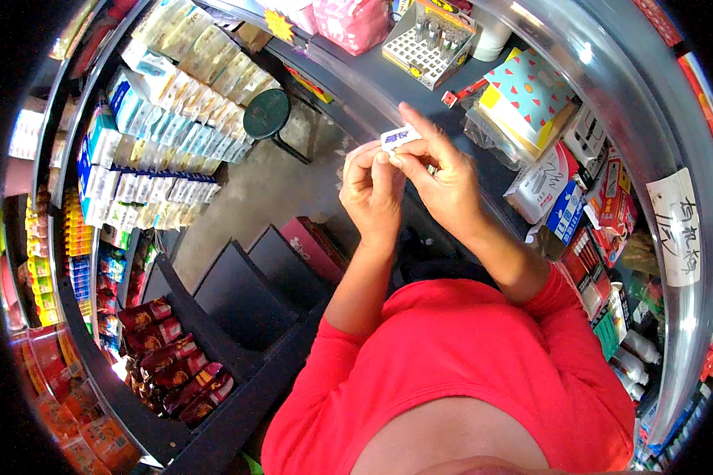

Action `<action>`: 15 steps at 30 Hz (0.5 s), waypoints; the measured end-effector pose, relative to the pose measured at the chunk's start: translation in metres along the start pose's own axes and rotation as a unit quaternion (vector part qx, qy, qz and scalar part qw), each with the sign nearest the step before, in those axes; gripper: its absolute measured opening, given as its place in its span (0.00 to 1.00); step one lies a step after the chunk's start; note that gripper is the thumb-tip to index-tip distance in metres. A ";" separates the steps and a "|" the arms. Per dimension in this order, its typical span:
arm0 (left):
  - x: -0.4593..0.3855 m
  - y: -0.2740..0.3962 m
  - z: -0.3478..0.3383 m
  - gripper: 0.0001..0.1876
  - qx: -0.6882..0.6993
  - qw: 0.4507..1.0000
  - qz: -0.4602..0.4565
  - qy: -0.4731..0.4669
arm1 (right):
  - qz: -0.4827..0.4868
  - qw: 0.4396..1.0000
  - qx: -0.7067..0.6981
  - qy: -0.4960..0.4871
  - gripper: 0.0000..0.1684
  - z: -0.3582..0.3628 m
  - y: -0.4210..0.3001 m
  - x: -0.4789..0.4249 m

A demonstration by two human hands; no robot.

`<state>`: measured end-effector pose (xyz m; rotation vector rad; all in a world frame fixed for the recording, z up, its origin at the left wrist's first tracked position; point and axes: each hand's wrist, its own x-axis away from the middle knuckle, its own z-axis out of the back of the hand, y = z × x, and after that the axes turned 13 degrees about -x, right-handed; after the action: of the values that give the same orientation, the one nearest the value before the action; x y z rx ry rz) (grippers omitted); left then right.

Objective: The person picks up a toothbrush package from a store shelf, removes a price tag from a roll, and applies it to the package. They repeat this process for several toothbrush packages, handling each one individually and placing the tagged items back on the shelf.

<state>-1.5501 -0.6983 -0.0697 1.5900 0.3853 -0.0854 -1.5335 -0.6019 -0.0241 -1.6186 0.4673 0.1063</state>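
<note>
A small white paper label (399, 138) with dark handwritten marks is held up between both hands, away from the chest. My left hand (373, 184) pinches its lower edge between thumb and curled fingers. From the other side, my right hand (448, 172) grips it with the thumb, while the index finger stretches out along its right end. The fingertips of both hands nearly meet beneath the label. Beyond them runs the dark shelf (386, 83) with its clear plastic front strip.
Tissue packs (172, 136) fill the left shelves, near a dark green stool (267, 114). Wrapped snack packs (175, 362) occupy one section of a black divided rack (237, 297). At the right are boxed goods (543, 184) and a handwritten sign (677, 228) on a clear strip.
</note>
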 end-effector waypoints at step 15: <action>0.000 0.004 -0.002 0.05 0.008 0.999 0.030 0.008 | -0.042 0.999 0.020 0.010 0.27 0.001 0.005 0.001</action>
<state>-1.5493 -0.6963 -0.0661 1.6185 0.3508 -0.0302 -1.5337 -0.6013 -0.0290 -1.5994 0.4137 0.0175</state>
